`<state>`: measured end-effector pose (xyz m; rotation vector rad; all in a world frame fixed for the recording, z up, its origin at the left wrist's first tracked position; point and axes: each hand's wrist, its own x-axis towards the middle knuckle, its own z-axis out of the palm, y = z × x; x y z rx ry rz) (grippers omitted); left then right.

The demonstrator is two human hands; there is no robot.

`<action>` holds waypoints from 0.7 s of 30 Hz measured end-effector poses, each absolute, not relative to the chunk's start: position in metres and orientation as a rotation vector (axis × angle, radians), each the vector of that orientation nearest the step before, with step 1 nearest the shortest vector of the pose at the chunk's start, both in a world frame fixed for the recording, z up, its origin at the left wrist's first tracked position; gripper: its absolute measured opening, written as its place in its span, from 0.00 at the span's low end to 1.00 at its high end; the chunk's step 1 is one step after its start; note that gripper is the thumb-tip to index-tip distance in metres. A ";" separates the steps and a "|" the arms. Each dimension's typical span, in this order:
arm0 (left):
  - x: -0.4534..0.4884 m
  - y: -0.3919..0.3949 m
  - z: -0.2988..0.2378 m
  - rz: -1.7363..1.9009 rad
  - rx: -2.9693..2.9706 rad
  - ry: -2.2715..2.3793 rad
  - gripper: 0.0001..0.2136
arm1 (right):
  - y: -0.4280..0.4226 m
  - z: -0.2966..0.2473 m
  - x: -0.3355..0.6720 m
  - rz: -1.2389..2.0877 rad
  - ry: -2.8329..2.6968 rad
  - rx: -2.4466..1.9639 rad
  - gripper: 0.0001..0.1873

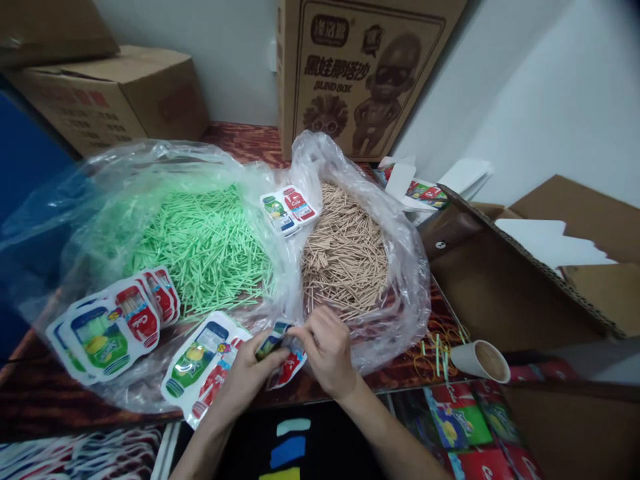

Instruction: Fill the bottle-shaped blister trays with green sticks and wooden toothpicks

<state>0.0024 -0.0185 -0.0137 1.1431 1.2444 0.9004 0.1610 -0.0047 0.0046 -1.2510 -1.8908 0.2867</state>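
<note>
My left hand is closed on a small printed packet with green and red bottle pictures, held low at the table's front edge. At the packet's upper right edge, my right hand pinches with thumb and curled fingers. A similar green and red packet lies just left of my left hand, partly covered by my wrist. Beyond my hands, a heap of light green sticks fills a clear plastic bag at left. Tan sticks lie in another clear bag at right.
More printed packets are stacked at the left, and a few lie between the bags. A paper cup lies tipped near rubber bands. Cardboard boxes stand behind; an open carton is at right.
</note>
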 end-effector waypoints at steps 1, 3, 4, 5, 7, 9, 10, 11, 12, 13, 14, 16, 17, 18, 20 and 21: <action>0.007 -0.019 -0.013 0.906 1.119 1.252 0.08 | -0.005 0.004 0.159 0.257 -1.877 -1.236 0.20; 0.013 -0.018 -0.012 0.911 1.094 1.286 0.08 | -0.005 0.003 0.157 0.258 -1.847 -1.222 0.21; 0.015 -0.018 -0.012 0.914 1.099 1.307 0.09 | -0.004 0.004 0.157 0.291 -1.828 -1.225 0.21; 0.016 -0.018 -0.012 0.912 1.113 1.324 0.10 | -0.003 0.004 0.158 0.351 -1.811 -1.234 0.21; 0.015 -0.017 -0.012 0.901 1.140 1.343 0.12 | 0.001 0.005 0.164 0.572 -1.808 -1.245 0.20; 0.012 -0.017 -0.014 0.895 1.147 1.352 0.13 | 0.008 0.005 0.176 0.871 -1.822 -1.230 0.18; 0.010 -0.017 -0.016 0.900 1.140 1.363 0.14 | 0.013 0.005 0.184 0.993 -1.815 -1.227 0.17; 0.009 -0.017 -0.017 0.905 1.129 1.372 0.15 | 0.020 0.005 0.192 1.063 -1.792 -1.241 0.16; 0.008 -0.017 -0.018 0.910 1.116 1.378 0.17 | 0.027 0.004 0.201 1.058 -1.756 -1.279 0.14; 0.008 -0.018 -0.018 0.911 1.102 1.378 0.18 | 0.035 0.004 0.209 0.991 -1.722 -1.339 0.13; 0.008 -0.018 -0.019 0.904 1.092 1.368 0.18 | 0.045 0.005 0.216 0.895 -1.698 -1.400 0.12; 0.010 -0.018 -0.019 0.886 1.085 1.339 0.19 | 0.066 0.007 0.227 0.679 -1.726 -1.480 0.11; 0.011 -0.018 -0.019 0.878 1.089 1.325 0.19 | 0.077 0.009 0.229 0.563 -1.775 -1.510 0.11; 0.012 -0.018 -0.019 0.874 1.091 1.318 0.19 | 0.089 0.011 0.229 0.444 -1.849 -1.540 0.11; 0.015 -0.019 -0.018 0.866 1.085 1.321 0.20 | 0.112 0.016 0.224 0.178 -2.034 -1.614 0.12; 0.016 -0.019 -0.018 0.860 1.078 1.326 0.20 | 0.123 0.017 0.220 0.050 -2.143 -1.652 0.13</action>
